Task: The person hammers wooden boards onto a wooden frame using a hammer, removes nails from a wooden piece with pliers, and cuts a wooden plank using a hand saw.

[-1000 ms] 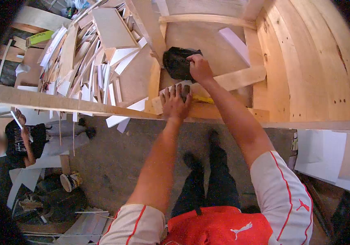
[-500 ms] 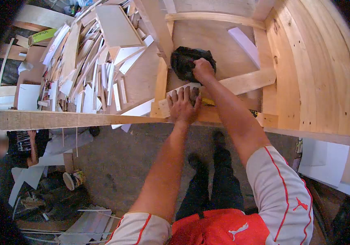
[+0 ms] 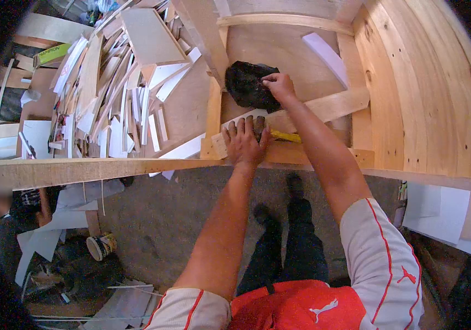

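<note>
My left hand (image 3: 244,142) lies flat with fingers stretched over the end of a wooden slat (image 3: 323,108), where it meets the frame's front rail. Beside its thumb, a tool with a yellow handle (image 3: 285,136) lies on the wood; its head is mostly hidden by the hand, and my right forearm crosses over its other end. A crumpled black plastic bag (image 3: 250,87) sits open on the plywood panel inside the frame. At the bag's right edge is my right hand (image 3: 279,87), thumb and fingers pinched together; anything between them is too small to make out.
Wood offcuts (image 3: 120,93) are heaped on the left. A pale strip (image 3: 325,58) lies on the panel, and upright planks (image 3: 406,82) wall the right side. A long rail (image 3: 98,166) runs leftward. Below are a bucket (image 3: 102,246) and another person (image 3: 32,206) at left.
My right hand has drawn back from inside the black bag to its right edge, fingers pinched. The bag's mouth looks wider. My left hand stays in place on the slat.
</note>
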Demonstrator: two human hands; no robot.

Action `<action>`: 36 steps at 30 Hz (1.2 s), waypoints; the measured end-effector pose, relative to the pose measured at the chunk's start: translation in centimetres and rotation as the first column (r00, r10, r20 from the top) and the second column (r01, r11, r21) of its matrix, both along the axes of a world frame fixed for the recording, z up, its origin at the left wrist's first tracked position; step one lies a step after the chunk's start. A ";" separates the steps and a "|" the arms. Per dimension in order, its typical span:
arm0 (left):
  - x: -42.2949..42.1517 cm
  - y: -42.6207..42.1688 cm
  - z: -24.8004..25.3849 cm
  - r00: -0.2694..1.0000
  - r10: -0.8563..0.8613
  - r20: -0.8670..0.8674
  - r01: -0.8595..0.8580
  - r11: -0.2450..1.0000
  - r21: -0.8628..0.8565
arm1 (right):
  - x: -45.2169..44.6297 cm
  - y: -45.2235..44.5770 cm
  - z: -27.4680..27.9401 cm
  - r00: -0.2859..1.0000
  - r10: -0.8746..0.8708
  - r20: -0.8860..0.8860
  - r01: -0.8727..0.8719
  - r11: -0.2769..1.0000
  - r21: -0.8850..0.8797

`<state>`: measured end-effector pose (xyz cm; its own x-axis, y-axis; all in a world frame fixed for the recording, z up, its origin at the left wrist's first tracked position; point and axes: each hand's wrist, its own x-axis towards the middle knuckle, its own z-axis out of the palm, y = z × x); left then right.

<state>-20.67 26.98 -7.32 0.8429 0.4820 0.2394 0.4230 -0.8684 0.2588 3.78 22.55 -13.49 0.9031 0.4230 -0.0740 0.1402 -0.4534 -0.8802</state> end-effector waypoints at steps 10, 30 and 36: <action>-0.3 0.1 -0.3 1.000 0.005 -0.011 -0.005 1.000 -0.027 | 0.0 -0.3 0.3 0.992 0.033 -0.124 -0.019 0.994 0.108; -0.1 0.1 -0.1 1.000 0.007 0.022 -0.007 1.000 -0.020 | -1.2 -0.2 1.3 0.983 0.095 0.157 -0.084 0.994 -0.075; -0.1 -0.1 0.7 1.000 0.017 -0.024 -0.018 0.998 -0.053 | 0.1 -0.9 1.1 0.964 0.061 -0.258 0.000 0.973 0.229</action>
